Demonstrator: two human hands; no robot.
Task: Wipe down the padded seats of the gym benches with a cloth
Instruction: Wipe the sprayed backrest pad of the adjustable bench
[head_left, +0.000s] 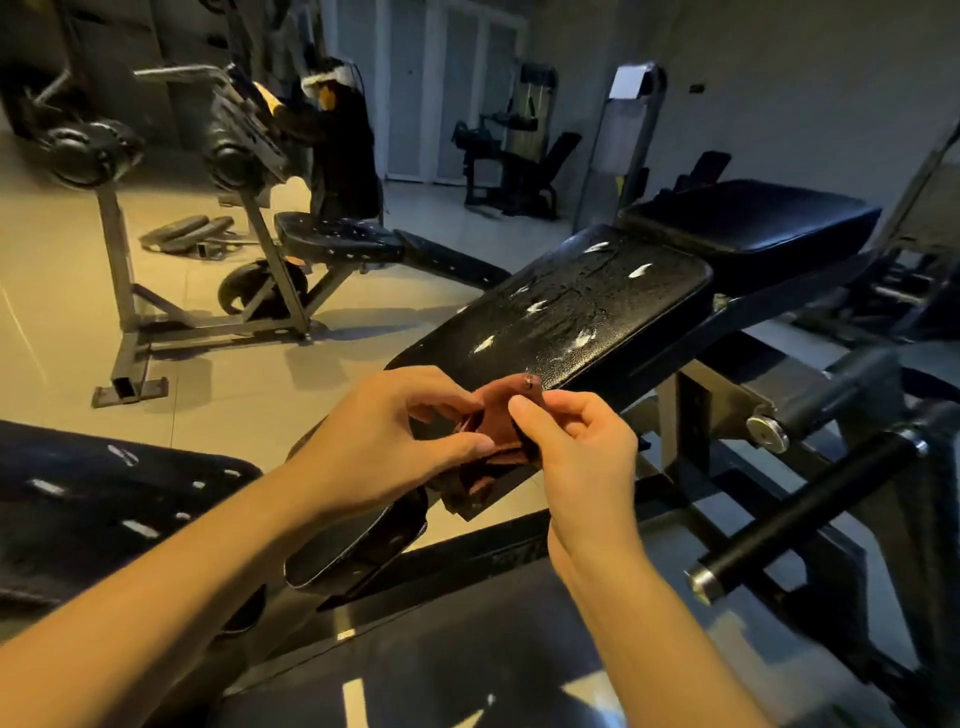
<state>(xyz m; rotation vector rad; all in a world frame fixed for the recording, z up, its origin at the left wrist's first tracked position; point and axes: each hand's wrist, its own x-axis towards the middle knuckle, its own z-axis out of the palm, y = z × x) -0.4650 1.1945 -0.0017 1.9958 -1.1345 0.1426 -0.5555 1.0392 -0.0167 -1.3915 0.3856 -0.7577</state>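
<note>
Fingers (467, 444) of the left hand (395, 431) pinch one edge of a single reddish-brown cloth (498, 431). Fingers (524, 410) of the right hand (582, 452) pinch its upper corner, thumb against forefinger. The other fingers of both hands are loosely curled. The crumpled cloth hangs between the two hands, in front of the low end of the nearest padded seat (571, 306), whose black surface bears five bright pale marks. A second black pad (753, 223) sits just behind that seat. A third marked seat (337, 241) stands well apart at left. A fourth marked pad (104, 493) lies at lower left. Two weight plates (187, 231) lie on the floor (62, 291). A white sheet (631, 80) on a far stand is too blurred to read.
</note>
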